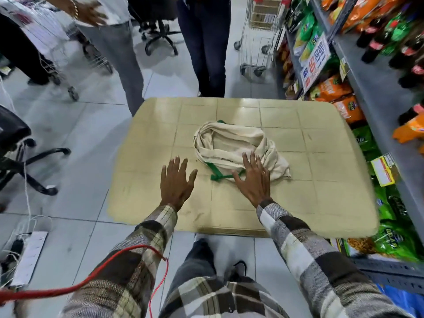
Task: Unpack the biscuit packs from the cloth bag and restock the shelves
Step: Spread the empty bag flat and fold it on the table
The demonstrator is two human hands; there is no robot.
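A cream cloth bag (234, 145) with green handles (219, 176) lies crumpled in the middle of a beige tiled table (321, 180). Its mouth faces up and no biscuit pack shows inside it. My left hand (176, 182) hovers flat over the table just left of the bag, fingers spread and straight, holding nothing. My right hand (253, 181) is also flat with spread fingers; its fingertips lie over the bag's near edge beside a green handle. The shelves (371, 92) stand along the right, filled with snack packets and bottles.
Two people (206, 47) stand at the table's far edge, and another is at the far left. A wire trolley (259, 35) stands by the shelf end. Office chairs (20, 157) are at left and at the back. A power strip (27, 255) and a red cable (128, 251) lie near my feet.
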